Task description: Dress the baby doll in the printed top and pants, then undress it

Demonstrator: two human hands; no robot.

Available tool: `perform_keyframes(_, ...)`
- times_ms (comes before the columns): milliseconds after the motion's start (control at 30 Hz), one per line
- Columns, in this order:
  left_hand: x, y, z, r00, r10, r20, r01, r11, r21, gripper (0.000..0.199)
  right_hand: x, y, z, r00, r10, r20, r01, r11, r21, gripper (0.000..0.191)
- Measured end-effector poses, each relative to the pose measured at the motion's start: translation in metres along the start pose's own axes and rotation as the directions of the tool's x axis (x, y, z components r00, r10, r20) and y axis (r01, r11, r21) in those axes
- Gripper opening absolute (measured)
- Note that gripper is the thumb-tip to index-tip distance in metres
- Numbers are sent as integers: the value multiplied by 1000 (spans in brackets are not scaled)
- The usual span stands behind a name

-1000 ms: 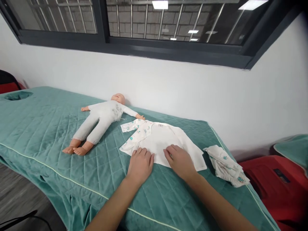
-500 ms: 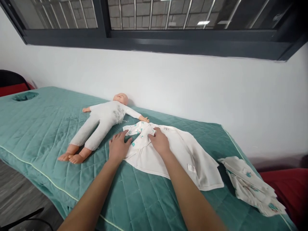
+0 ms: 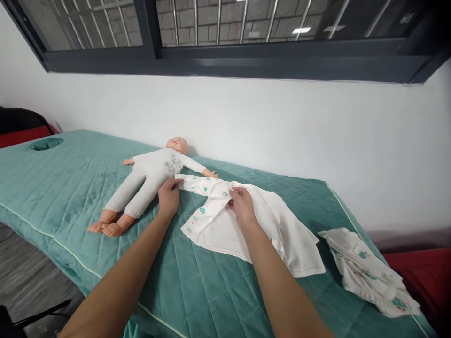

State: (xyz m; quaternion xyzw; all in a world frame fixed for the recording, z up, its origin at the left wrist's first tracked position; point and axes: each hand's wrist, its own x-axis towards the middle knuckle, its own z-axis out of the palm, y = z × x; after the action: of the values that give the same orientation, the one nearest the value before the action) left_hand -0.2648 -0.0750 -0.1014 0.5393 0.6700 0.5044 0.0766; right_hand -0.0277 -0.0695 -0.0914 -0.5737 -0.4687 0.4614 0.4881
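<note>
A white baby shirt (image 3: 260, 225) with green printed patterns lies spread on the green quilted cover, its plain inner side mostly facing up. My left hand (image 3: 169, 196) pinches the cuff end of the patterned sleeve, which stretches out to the left. With closed fingers, my right hand (image 3: 241, 203) grips the shirt's front edge near the collar. A snap or button shows on the patterned front panel. Left of the shirt, a baby doll (image 3: 155, 166) in a white cloth body lies on its back, one hand close to the shirt's shoulder.
Folded patterned baby clothing (image 3: 369, 272) lies at the bed's right end. The green bed (image 3: 88, 188) has a face hole (image 3: 46, 143) at far left and runs along a white wall (image 3: 246, 122) under a barred window. Red seats stand at both ends.
My left hand has moved up and left, drawing the sleeve out straighter. My right hand has shifted slightly right, and the patterned front panel is turned over more to view.
</note>
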Motion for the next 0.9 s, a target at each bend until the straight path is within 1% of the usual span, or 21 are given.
perform_keyframes(67, 7, -3, 5, 1000, 23, 6, -24, 997, 75, 35, 1, 2, -1, 1000, -10, -11, 9, 999, -32, 31)
perform_keyframes(167, 11, -6, 12, 1000, 20, 19, -23, 989, 148, 42, 5, 5, -4, 999, -29, -30, 25, 994, -107, 35)
perform_keyframes(267, 10, -7, 16, 999, 13, 36, -21, 975, 220, 48, 8, 8, -8, 998, -49, -46, 39, 978, -203, 37)
perform_keyframes(367, 5, -1, 15, 999, 36, 40, -46, 963, 265, 47, 9, 8, -11, 995, -81, -50, 62, 949, -308, 35)
perform_keyframes(433, -6, 7, 11, 997, 82, 9, -81, 956, 281, 41, 9, 7, -13, 993, -106, -43, 82, 921, -380, 35)
perform_keyframes(500, -24, 15, 3, 989, 150, -5, -145, 958, 248, 35, 8, 4, -16, 992, -126, -29, 100, 890, -446, 37)
perform_keyframes(533, -36, 19, -3, 982, 187, 9, -185, 961, 205, 32, 8, 3, -19, 991, -133, -21, 107, 874, -474, 38)
perform_keyframes(567, -51, 23, -9, 975, 217, 46, -222, 964, 146, 30, 9, 2, -22, 990, -139, -15, 113, 859, -499, 39)
perform_keyframes(600, -66, 27, -16, 966, 242, 87, -250, 964, 94, 30, 9, 1, -25, 990, -143, -12, 116, 846, -520, 39)
perform_keyframes(667, -96, 33, -29, 939, 307, 154, -318, 947, 50, 30, 9, -1, -30, 989, -149, -15, 116, 825, -553, 40)
perform_keyframes(733, -122, 38, -41, 894, 384, 229, -398, 917, 17, 29, 9, -2, -33, 988, -152, -20, 113, 811, -575, 40)
perform_keyframes(800, -139, 43, -50, 835, 454, 311, -475, 880, -8, 31, 9, -3, -34, 988, -152, -21, 110, 800, -590, 40)
perform_keyframes(867, -146, 47, -53, 782, 501, 371, -536, 844, -11, 39, 8, -5, -33, 988, -151, -23, 107, 791, -602, 39)
perform_keyframes(900, -148, 48, -54, 766, 514, 386, -556, 831, -3, 43, 7, -5, -32, 988, -151, -27, 104, 788, -606, 38)
